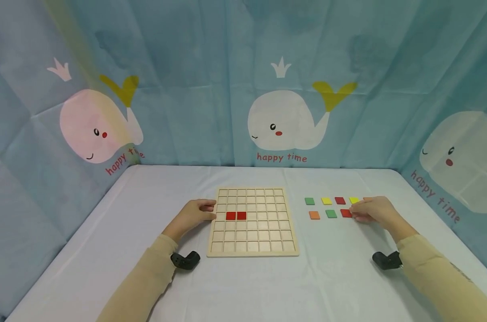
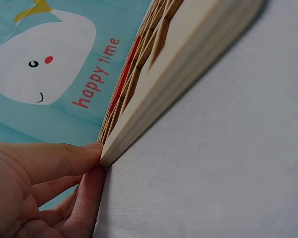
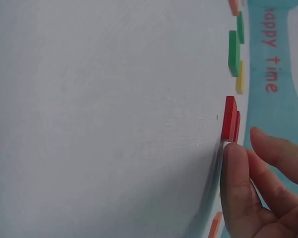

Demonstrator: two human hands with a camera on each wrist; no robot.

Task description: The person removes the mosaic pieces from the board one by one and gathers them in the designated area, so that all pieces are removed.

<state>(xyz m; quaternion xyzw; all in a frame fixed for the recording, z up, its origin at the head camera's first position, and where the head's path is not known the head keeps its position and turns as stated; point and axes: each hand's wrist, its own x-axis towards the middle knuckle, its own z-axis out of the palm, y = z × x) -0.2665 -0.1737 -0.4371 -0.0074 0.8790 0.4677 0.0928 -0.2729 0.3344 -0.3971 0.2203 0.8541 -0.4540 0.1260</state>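
Observation:
A square wooden grid board (image 1: 269, 246) lies on the white table, with two red tiles (image 1: 230, 216) side by side in its cells. At the board's left edge, my left hand (image 1: 192, 217) pinches the rim between thumb and a fingertip, as the left wrist view shows. To the right of the board, my right hand (image 1: 373, 210) is at a red tile (image 1: 346, 213) in the nearer row of loose tiles. In the right wrist view its thumb and fingers stand apart, one fingertip at the end of that red tile (image 3: 229, 118). Part of an orange tile behind the hand is hidden.
Loose tiles lie in two rows right of the board, among them a green tile (image 1: 309, 201), a yellow tile (image 1: 326, 201) and an orange tile (image 1: 314, 215). A blue whale-print curtain (image 1: 187, 125) hangs around the table. Black devices (image 1: 185, 260) are worn at both wrists.

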